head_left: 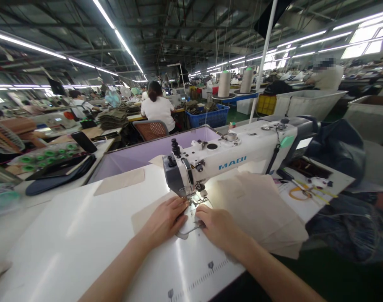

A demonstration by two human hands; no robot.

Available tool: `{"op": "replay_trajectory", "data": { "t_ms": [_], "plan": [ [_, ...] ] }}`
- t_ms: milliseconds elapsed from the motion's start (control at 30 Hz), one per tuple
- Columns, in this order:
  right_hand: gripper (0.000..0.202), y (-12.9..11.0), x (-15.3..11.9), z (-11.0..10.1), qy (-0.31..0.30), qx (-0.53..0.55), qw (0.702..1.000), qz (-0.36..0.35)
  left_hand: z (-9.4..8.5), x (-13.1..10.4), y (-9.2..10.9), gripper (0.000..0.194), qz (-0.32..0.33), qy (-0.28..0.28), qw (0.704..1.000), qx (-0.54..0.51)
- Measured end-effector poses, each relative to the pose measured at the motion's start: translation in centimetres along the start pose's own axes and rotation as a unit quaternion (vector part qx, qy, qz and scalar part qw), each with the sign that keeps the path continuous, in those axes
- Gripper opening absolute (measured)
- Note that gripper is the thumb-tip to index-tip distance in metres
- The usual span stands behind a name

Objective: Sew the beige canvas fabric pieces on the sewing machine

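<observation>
A white sewing machine (233, 157) stands on the white table, its lamp lighting the presser foot (198, 199). My left hand (166, 218) lies flat, fingers stretched, on a beige fabric piece (142, 214) left of the foot. To the right of the foot, my right hand (214, 224) has its fingers bent together over the metal needle plate (189, 224); what is between its fingertips, if anything, is hidden. Behind that hand, larger beige fabric (257, 205) spreads under the machine arm and hangs over the table's edge.
Another beige piece (120, 181) lies at the table's back left. Yellow-handled scissors (300, 193) rest at the right. Behind the machine is a lilac-lined bin (128, 157). A co-worker (158, 107) sits beyond, near a blue crate (208, 116). Two thread cones (224, 85) stand behind.
</observation>
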State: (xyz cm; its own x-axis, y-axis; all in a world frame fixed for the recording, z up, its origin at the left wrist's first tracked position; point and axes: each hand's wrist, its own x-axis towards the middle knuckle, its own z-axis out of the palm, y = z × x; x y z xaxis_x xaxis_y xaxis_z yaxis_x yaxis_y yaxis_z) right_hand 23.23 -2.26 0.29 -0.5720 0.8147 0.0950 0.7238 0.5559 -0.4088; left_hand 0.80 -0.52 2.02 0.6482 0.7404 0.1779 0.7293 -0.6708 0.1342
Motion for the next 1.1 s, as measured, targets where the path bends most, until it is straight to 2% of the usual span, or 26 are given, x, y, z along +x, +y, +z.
{"op": "replay_trajectory", "data": {
  "t_ms": [100,200,300,367,433,500,600,667,867,1100],
  "plan": [
    [0.019,-0.5,-0.4,0.1,-0.012,0.005,1.000,0.018,-0.2,0.1,-0.3,0.037,-0.028,0.010,0.999,-0.013],
    [0.022,-0.9,-1.0,0.2,-0.024,0.022,0.999,0.042,-0.6,0.2,-1.4,0.040,-0.048,0.002,0.995,-0.089],
    [0.024,-1.0,-1.8,0.3,-0.006,0.070,0.995,0.074,-0.7,-0.1,-2.6,0.040,-0.045,-0.001,0.987,-0.153],
    [0.026,-0.8,-2.2,0.2,0.015,0.122,0.987,0.102,-0.7,-0.5,-2.6,0.041,-0.039,-0.008,0.990,-0.137],
    [0.027,-0.6,-2.5,0.1,0.023,0.172,0.977,0.123,-0.7,-1.1,-1.9,0.040,-0.056,-0.029,0.996,-0.063],
    [0.028,-0.5,-2.8,-0.1,0.016,0.207,0.969,0.134,-0.8,-1.7,-0.5,0.035,-0.129,-0.069,0.988,0.046],
    [0.029,-0.4,-3.0,-0.4,0.005,0.249,0.957,0.150,-0.8,-2.8,1.9,0.036,-0.285,-0.126,0.935,0.167],
    [0.030,-0.4,-3.0,-0.4,0.007,0.271,0.950,0.157,-0.8,-3.5,3.2,0.039,-0.347,-0.144,0.908,0.189],
    [0.038,-0.3,-2.6,-0.1,0.036,0.283,0.942,0.176,-1.1,-4.6,4.8,0.043,-0.392,-0.163,0.884,0.195],
    [0.047,-0.3,-2.4,0.1,-0.016,0.255,0.954,0.159,-1.5,-4.4,5.2,0.041,-0.419,-0.184,0.872,0.171]
  ]
}}
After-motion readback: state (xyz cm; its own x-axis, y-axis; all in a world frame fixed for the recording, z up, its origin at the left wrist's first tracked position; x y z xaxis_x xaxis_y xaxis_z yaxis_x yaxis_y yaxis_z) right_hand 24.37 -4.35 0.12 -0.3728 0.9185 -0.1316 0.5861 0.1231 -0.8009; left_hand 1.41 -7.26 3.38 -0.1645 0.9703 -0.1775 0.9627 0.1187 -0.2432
